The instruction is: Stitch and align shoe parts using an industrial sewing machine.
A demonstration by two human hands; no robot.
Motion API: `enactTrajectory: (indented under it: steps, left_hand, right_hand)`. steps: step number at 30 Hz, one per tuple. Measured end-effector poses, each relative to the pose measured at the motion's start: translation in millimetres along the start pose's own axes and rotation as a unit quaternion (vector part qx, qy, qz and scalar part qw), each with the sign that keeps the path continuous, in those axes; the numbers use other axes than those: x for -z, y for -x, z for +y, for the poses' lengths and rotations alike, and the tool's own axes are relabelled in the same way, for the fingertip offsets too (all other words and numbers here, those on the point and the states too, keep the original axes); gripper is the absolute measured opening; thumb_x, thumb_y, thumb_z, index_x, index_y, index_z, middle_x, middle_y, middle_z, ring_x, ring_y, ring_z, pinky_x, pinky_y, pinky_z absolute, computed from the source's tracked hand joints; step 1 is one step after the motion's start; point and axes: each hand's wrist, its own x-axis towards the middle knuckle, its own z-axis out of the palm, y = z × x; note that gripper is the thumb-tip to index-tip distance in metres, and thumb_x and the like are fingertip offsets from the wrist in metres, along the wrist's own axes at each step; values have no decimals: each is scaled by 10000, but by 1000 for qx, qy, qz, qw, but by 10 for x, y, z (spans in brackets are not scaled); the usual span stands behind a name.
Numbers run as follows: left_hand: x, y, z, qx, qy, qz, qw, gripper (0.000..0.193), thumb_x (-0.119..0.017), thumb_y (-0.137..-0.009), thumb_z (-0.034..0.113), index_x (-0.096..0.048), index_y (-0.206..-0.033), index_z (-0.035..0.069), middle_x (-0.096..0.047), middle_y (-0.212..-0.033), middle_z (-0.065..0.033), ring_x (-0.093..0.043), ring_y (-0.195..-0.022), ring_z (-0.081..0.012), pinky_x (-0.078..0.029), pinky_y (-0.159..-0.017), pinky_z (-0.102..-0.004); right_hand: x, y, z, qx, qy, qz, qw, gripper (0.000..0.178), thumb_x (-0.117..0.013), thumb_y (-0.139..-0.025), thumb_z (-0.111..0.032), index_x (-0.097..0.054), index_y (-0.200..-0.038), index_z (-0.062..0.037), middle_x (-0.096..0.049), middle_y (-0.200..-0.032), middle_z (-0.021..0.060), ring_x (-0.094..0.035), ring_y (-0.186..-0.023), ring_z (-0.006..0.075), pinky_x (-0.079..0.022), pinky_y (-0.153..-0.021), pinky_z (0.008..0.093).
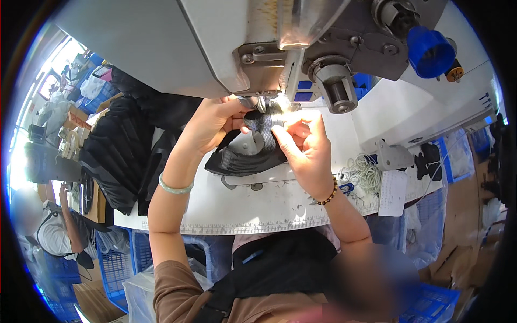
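Observation:
Under the needle area of a white sewing machine (301,37) lies a black and dark grey fabric piece (250,161), curved like a band or loop. The fingers of my left hand (218,123) are bent and gripping its left side, close to the presser foot. On the right edge of the fabric, my right hand (307,141) pinches the material between thumb and fingers. A bright lamp glare partly hides the needle and the stitching spot. Part of a white metal machine arm (246,144) shows through the loop of fabric.
Black fabric pieces (116,156) are heaped at the table's left. Right of my right hand lie tangled pale cord (362,175), a small blue-handled tool (347,188) and a paper sheet (393,194). Blue crates (116,269) stand below the edge. Another person (56,231) sits at far left.

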Motion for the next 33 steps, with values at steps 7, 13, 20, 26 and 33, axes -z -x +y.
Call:
enactTrajectory:
  steps: [7, 13, 20, 26, 33]
  left_hand:
    - [37, 30, -83, 21, -15, -4, 1000, 114, -567, -836, 30, -587, -899, -62, -606, -832, -95, -590, -649, -125, -507, -530, -244]
    - [107, 7, -149, -6, 13, -12, 1000, 96, -563, -842, 28, -586, -876, -59, -616, -813, -98, -585, -603, -118, -515, -531, -234]
    - [-47, 31, -109, -12, -17, 24, 999, 83, -532, -862, 33, -578, -830, -27, -599, -793, -70, -538, -600, -107, -457, -505, -266]
    - [169, 306, -58, -9, -122, -33, 992, 153, -630, -811, 91, -600, -822, -58, -574, -690, -34, -544, -554, -58, -464, -499, -189]
    - [445, 1235, 147, -91, -426, -9, 900, 190, -674, -709, 87, -562, -827, -12, -517, -600, -26, -473, -544, -70, -414, -498, -219]
  right_hand:
    - [119, 48, -33, -36, 5, -82, 996, 237, -594, -822, 1, -419, -980, -31, -562, -731, 8, -506, -602, 15, -400, -531, 170]
    - [185, 59, -44, -52, 27, -72, 996, 230, -599, -840, -18, -418, -983, -20, -546, -755, 8, -510, -628, 18, -408, -547, 168]
    - [337, 144, -64, 30, 62, -4, 998, 184, -620, -837, -70, -460, -916, -24, -527, -709, -6, -401, -496, -1, -321, -443, 174]
    - [122, 37, -422, 177, 205, -107, 957, 208, -597, -799, 4, -562, -995, -54, -596, -847, 44, -493, -490, 96, -381, -443, 212]
    - [-500, -215, -540, 36, 167, -407, 897, 217, -605, -853, -162, -559, -994, -4, -638, -816, 124, -618, -657, 201, -479, -583, 285]
